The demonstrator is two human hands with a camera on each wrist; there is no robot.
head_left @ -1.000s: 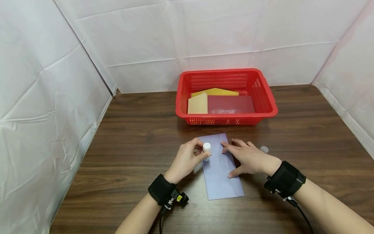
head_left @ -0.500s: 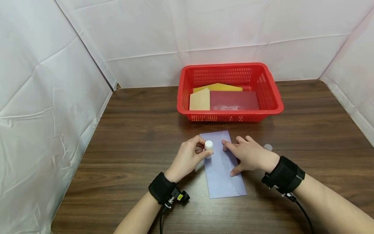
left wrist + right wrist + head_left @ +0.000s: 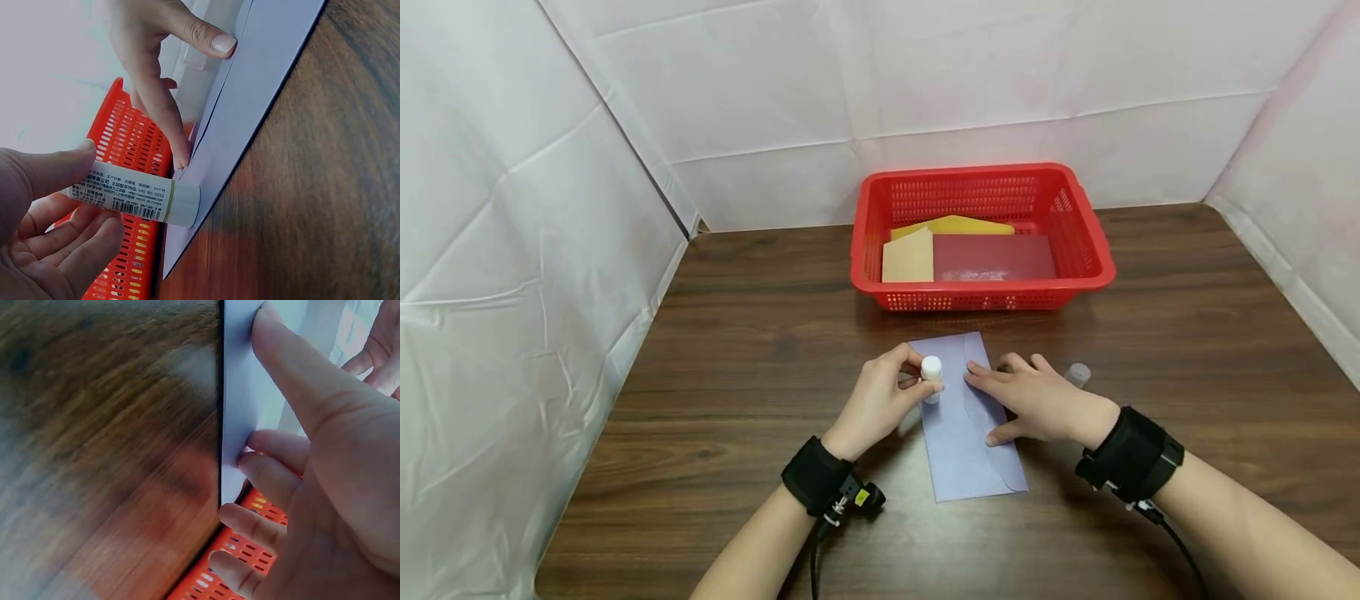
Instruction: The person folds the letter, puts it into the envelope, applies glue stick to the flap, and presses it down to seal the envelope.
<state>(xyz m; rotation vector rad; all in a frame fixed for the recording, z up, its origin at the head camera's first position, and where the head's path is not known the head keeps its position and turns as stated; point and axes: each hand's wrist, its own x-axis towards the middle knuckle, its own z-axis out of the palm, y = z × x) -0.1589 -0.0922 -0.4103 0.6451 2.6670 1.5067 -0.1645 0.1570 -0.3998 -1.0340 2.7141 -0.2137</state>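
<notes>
Envelope at the middle of the table, basket behind it, a hand on either side.

The lilac paper envelope [image 3: 968, 417] lies flat on the dark wooden table [image 3: 737, 400], its long side running away from the person. Behind it, near the back wall, stands the red perforated plastic basket [image 3: 1093, 250], and in it lie a tan paper envelope [image 3: 908, 258], a yellow paper envelope [image 3: 955, 225] behind that, and a red flat sheet [image 3: 992, 257] to their right. The left hand [image 3: 876, 404] is at the envelope's left edge and holds the white cylindrical glue stick [image 3: 931, 377] over that edge. The right hand [image 3: 1037, 404] rests on the envelope's right half. A small clear plastic cap [image 3: 1077, 374] stands on the table just right of the right hand.
</notes>
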